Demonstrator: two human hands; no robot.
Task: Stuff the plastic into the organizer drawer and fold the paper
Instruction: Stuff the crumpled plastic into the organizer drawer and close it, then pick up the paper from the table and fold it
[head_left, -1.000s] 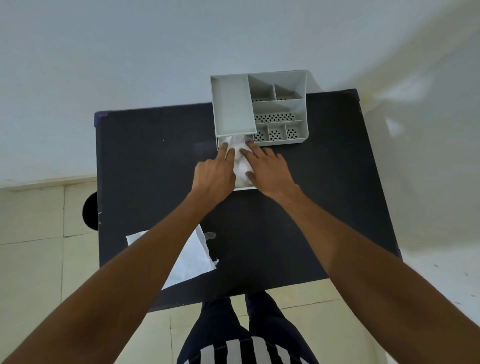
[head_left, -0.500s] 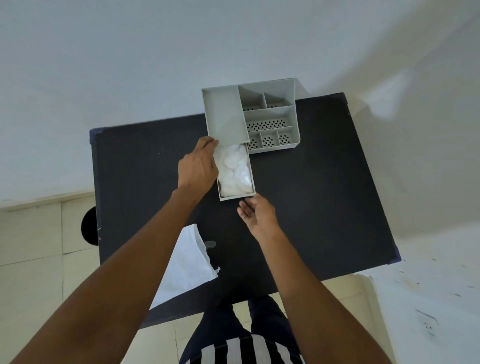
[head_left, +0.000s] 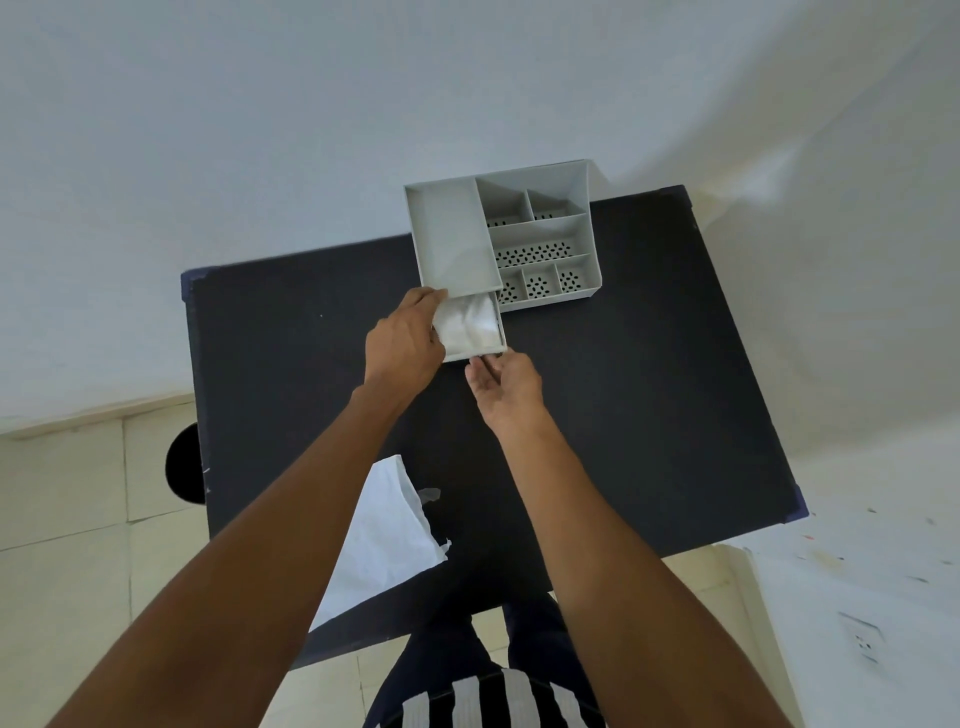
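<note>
The grey organizer (head_left: 452, 234) stands at the table's far edge, its drawer (head_left: 503, 332) pulled partly out toward me. Crumpled white plastic (head_left: 467, 325) fills the part of the drawer that shows. My left hand (head_left: 402, 343) lies along the drawer's left side, fingers reaching the organizer's front corner and thumb side against the plastic. My right hand (head_left: 506, 387) is palm up, its fingertips pinched on the drawer's front edge. The white paper (head_left: 374, 540) lies flat near the table's front left, partly hidden under my left forearm.
The black table (head_left: 623, 415) carries only the organizer and the paper. A dark round object (head_left: 182, 462) sits beside its left edge. A white wall rises behind, and a white surface with a socket (head_left: 865, 642) is at the right.
Both hands left the plastic they were pressing down. The left hand moved to the drawer's side, the right hand came up to its front edge, and the drawer slid partly in.
</note>
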